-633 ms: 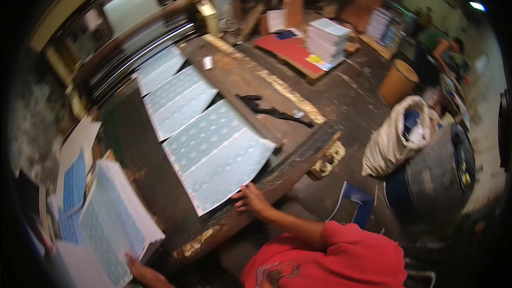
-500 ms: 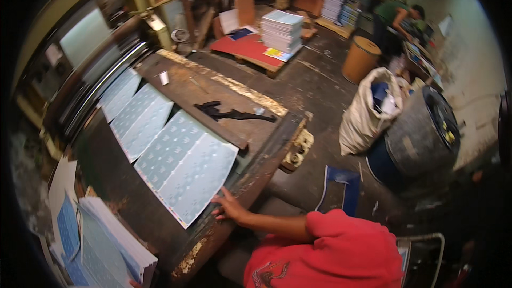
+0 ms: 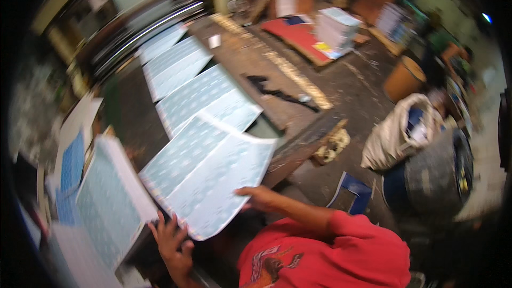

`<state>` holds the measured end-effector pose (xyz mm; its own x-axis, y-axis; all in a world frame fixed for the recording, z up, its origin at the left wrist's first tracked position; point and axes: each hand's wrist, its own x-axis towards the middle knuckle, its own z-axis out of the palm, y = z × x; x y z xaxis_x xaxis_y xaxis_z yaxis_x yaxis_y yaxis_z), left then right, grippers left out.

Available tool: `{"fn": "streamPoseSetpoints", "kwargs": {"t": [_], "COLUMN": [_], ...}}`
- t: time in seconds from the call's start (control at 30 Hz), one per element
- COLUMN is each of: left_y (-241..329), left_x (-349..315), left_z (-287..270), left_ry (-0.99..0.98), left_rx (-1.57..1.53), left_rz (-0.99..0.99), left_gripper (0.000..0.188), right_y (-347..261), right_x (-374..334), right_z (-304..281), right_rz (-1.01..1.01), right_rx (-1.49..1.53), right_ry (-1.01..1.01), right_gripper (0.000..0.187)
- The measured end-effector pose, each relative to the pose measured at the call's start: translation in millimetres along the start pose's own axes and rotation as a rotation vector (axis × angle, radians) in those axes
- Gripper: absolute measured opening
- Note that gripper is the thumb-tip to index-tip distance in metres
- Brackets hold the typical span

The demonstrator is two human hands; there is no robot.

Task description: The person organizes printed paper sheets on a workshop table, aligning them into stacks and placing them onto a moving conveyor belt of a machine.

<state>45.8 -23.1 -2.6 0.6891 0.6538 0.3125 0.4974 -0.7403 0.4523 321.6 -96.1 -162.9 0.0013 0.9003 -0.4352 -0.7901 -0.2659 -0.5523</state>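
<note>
A pale blue-green printed paper sheet point(image 3: 208, 170) is lifted off the table's near end, bowed and tilted, over the sheets behind it. My right hand point(image 3: 258, 197) pinches its near right edge, thumb on top. Beside the sheet's near left corner my left hand point(image 3: 173, 242) is raised with fingers spread; whether it touches the paper I cannot tell. Behind, a row of overlapping matching sheets point(image 3: 178, 66) runs back along the table to a metal roller point(image 3: 152, 29). A stack of printed sheets point(image 3: 109, 197) leans at the left, close to my left hand.
A dark strap-like thing point(image 3: 280, 93) lies on the worn table point(image 3: 240, 48). Beyond stands a red-topped pallet point(image 3: 290, 37) with a paper stack point(image 3: 336, 29). On the right are a white sack point(image 3: 392, 136), a dark drum point(image 3: 434, 173), a brown bin point(image 3: 404, 79) and a bending person point(image 3: 448, 53).
My right hand has taken hold of the nearest sheet and lifted it toward me. My left hand has come up into view at the sheet's corner. The view has shifted left.
</note>
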Motion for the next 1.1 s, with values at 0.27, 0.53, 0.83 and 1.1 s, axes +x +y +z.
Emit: {"fn": "streamPoseSetpoints", "kwargs": {"t": [0.27, 0.53, 0.83, 1.1], "left_y": [-71.7, -76.2, -76.6, -79.1], "left_x": [-7.5, -11.9, -6.8, -10.3], "left_z": [-19.6, -15.5, -19.3, -31.4], "left_ry": [0.374, 0.496, 0.564, 0.614], "left_rx": [0.384, 0.36, 0.179, -0.137], "left_rz": [-0.34, -0.376, -0.429, -0.785], "left_gripper": [0.049, 0.04, 0.026, 0.028], "right_y": [39.9, 56.5, 15.6, -10.2], "right_x": [-68.4, -100.0, -52.5, -3.7], "right_z": [-49.0, -47.7, -30.4, -32.1], "right_rz": [0.076, 0.121, 0.03, -0.1], "right_rx": [-0.359, -0.212, -0.074, -0.046], "right_ry": [0.119, 0.228, 0.232, 0.281], "right_gripper": [0.035, 0.036, 0.042, 0.05]}}
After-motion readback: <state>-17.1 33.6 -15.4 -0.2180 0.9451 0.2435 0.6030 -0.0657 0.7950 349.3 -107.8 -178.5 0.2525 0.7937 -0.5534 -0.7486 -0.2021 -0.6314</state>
